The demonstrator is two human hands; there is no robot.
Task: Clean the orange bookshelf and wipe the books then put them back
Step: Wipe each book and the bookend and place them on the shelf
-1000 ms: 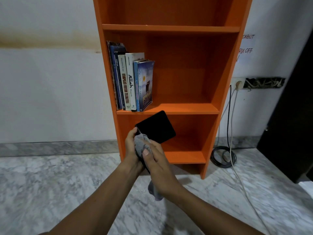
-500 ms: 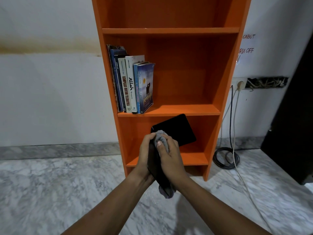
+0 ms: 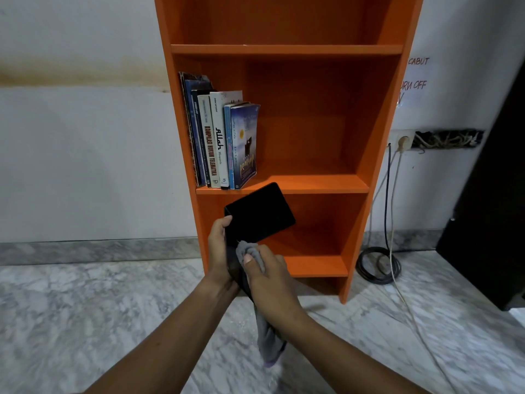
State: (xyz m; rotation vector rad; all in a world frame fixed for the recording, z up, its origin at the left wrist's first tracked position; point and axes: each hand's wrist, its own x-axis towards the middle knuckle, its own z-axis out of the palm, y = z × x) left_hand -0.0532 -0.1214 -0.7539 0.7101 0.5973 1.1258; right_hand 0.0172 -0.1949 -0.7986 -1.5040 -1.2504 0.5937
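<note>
The left hand (image 3: 220, 248) grips the flat black book (image 3: 257, 214), tilted up-right toward the orange bookshelf (image 3: 380, 115); the right hand (image 3: 270, 277) clutches a grey cloth (image 3: 268, 339) against it.

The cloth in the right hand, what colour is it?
Grey, seen best in the head view: the cloth hangs below the right hand.

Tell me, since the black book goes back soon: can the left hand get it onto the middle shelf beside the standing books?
Probably yes. The left hand already holds the black book just below the middle shelf, whose span right of the standing books is open. The right hand with the grey cloth sits lower, clear.
</note>
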